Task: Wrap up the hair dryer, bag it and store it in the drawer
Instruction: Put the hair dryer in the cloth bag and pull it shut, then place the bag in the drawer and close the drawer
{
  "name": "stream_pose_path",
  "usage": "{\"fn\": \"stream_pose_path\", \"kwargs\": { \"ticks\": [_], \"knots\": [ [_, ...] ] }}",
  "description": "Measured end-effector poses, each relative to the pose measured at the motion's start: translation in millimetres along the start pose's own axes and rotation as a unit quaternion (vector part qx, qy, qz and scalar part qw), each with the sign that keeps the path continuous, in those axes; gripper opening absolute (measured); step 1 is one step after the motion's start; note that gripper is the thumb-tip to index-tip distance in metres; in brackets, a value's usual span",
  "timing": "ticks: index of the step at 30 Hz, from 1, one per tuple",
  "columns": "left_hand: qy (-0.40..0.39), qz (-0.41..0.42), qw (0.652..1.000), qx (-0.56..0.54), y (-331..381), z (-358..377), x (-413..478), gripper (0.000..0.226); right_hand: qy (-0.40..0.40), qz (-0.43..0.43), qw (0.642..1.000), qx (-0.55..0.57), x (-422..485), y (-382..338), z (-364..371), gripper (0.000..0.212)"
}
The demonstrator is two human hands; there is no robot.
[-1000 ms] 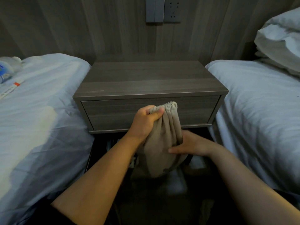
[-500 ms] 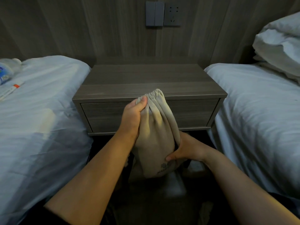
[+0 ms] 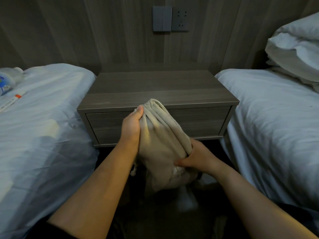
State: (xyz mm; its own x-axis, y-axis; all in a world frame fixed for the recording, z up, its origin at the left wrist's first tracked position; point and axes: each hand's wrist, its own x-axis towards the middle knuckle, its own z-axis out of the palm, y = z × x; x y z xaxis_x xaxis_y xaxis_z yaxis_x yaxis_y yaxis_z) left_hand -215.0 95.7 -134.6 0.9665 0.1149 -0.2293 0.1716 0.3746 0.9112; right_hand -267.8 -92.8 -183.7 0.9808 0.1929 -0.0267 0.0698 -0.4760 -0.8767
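Bag (image 3: 162, 145) raised, tilted; contents hidden.

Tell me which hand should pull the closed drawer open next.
Probably right: left hand grips the bag at its neck and could carry it alone; right hand sits near the drawer's lower edge.

- Dim overall; the dark grey wood-grain wall panelling (image 3: 112, 31) and the floor (image 3: 164, 221) below sink into shadow.
- The white bed sheets (image 3: 43, 135) at both sides catch cool bluish light.
- A small warm patch lights the beige cloth drawstring bag (image 3: 160, 142).
- Wide-angle distortion bows the edges; corners look soft, detail slightly smeared.
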Motion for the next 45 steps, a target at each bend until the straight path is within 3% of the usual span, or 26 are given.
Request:
{"fn": "stream_pose_path", "kwargs": {
  "ticks": [3, 6, 9, 16, 17, 18, 20, 21, 24, 25, 27, 32, 39, 41, 43, 45],
  "knots": [
    [0.019, -0.066, 0.997, 0.026, -4, -7, 10, 0.03, 0.054, -0.016, 0.998, 0.011, 0, -4, -14, 0.063],
    [-0.034, -0.158, 0.982, 0.096, -14, -15, 17, 0.036, 0.08, -0.049, 0.995, 0.025, -1, -10, -27, 0.079],
    [-0.065, -0.208, 0.959, 0.181, -20, -12, 15, 0.014, 0.093, -0.071, 0.992, 0.036, -4, -14, -35, 0.096],
    [-0.116, -0.24, 0.858, 0.44, -19, 7, 7, 0.027, 0.104, -0.087, 0.99, -0.048, -11, -22, -46, 0.063],
    [-0.122, -0.22, 0.849, 0.464, -18, 8, 6, 0.026, 0.109, -0.083, 0.989, -0.053, -11, -21, -47, 0.061],
    [-0.12, -0.164, 0.867, 0.454, -21, 6, 10, 0.022, 0.112, -0.079, 0.989, -0.057, -11, -20, -49, 0.058],
    [-0.097, 0.025, 0.914, 0.393, -30, -5, 21, 0.011, 0.121, -0.064, 0.989, -0.063, -11, -19, -55, 0.054],
    [-0.078, 0.113, 0.901, 0.411, -33, -12, 22, 0.013, 0.127, -0.056, 0.988, -0.06, -11, -18, -59, 0.054],
    [-0.064, 0.268, 0.773, 0.571, -43, -20, 27, 0.025, 0.148, -0.029, 0.987, -0.06, -12, -16, -68, 0.056],
    [-0.081, 0.275, 0.744, 0.604, -46, -21, 28, 0.026, 0.148, -0.022, 0.987, -0.063, -12, -15, -70, 0.056],
    [-0.107, 0.253, 0.735, 0.621, -47, -19, 27, 0.027, 0.144, -0.018, 0.987, -0.068, -12, -15, -71, 0.055],
    [-0.1, 0.171, 0.807, 0.557, -37, -12, 23, 0.043, 0.169, -0.003, 0.984, -0.049, -15, -14, -74, 0.053],
    [-0.12, 0.135, 0.793, 0.582, -19, -11, 9, 0.051, 0.183, -0.024, 0.98, 0.079, -28, -22, -82, 0.044],
    [-0.087, 0.216, 0.776, 0.586, -15, -16, 3, 0.048, 0.176, -0.026, 0.979, 0.099, -31, -24, -81, 0.043],
    [-0.01, 0.377, 0.731, 0.569, -6, -23, -7, 0.039, 0.161, -0.025, 0.98, 0.113, -32, -26, -79, 0.042],
    [0.028, 0.462, 0.684, 0.564, 6, -27, -16, 0.033, 0.148, -0.025, 0.98, 0.133, -33, -30, -76, 0.042]
  ]
}}
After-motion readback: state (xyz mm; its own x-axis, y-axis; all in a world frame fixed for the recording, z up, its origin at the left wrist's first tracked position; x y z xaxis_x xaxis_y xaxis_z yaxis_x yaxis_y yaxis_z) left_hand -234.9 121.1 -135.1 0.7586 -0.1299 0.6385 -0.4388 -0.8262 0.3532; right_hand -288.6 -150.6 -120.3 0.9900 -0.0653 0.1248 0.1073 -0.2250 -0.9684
